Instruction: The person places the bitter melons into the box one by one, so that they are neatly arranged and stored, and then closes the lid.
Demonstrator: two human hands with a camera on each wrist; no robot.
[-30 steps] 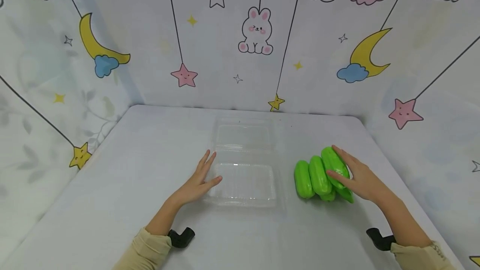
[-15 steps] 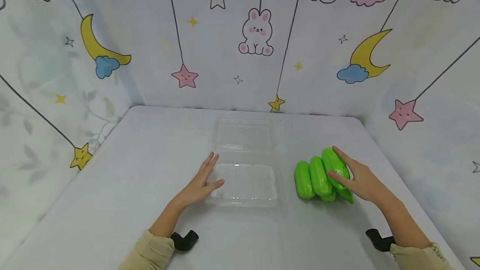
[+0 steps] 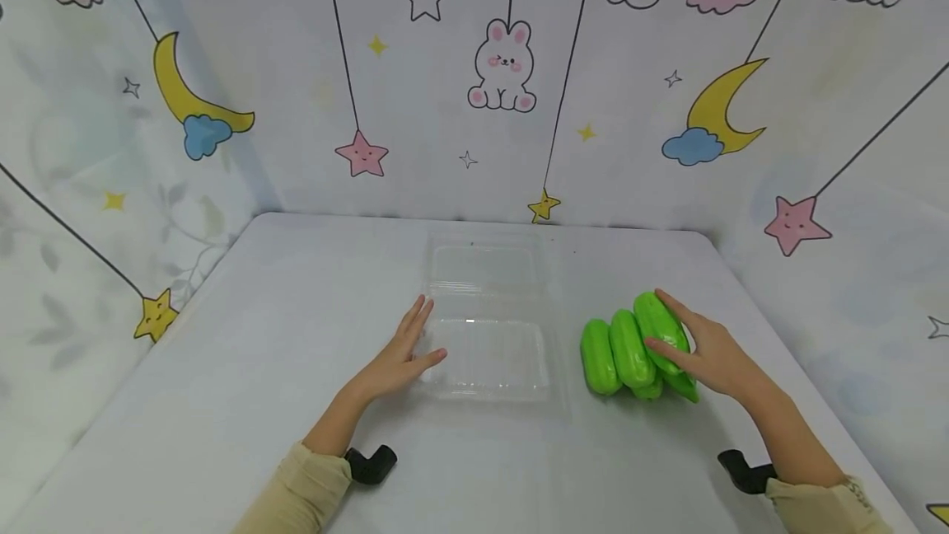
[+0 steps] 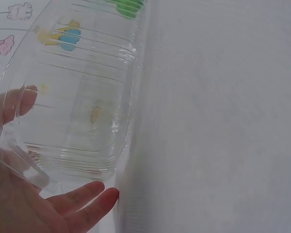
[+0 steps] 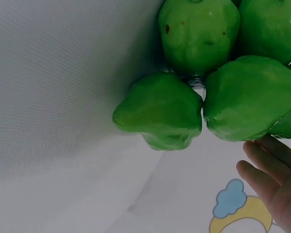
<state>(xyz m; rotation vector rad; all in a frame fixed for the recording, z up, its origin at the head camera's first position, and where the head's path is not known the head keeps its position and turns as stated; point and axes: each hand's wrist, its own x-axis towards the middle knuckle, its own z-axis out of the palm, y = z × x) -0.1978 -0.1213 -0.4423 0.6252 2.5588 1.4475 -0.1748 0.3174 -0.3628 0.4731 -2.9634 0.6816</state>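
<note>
A clear plastic clamshell box (image 3: 485, 353) lies open in the middle of the table, its lid (image 3: 482, 269) folded away from me. My left hand (image 3: 404, 357) rests flat against the box's left side. Its fingers (image 4: 87, 200) are straight and its thumb (image 4: 19, 104) shows through the plastic at the near corner of the box (image 4: 82, 97). A bunch of several glossy green vegetables (image 3: 626, 348) lies to the right of the box. My right hand (image 3: 700, 348) lies on the rightmost one, thumb across it and fingers (image 5: 269, 170) stretched out, not wrapped round the vegetables (image 5: 203, 73).
The white table (image 3: 296, 311) is walled on three sides by patterned sheets with stars, moons and a rabbit (image 3: 504, 64). Black wrist mounts (image 3: 371, 464) sit by both sleeves near the front edge.
My left hand has slid slightly right, closer against the box's corner. The right hand and the vegetables have stayed put.
</note>
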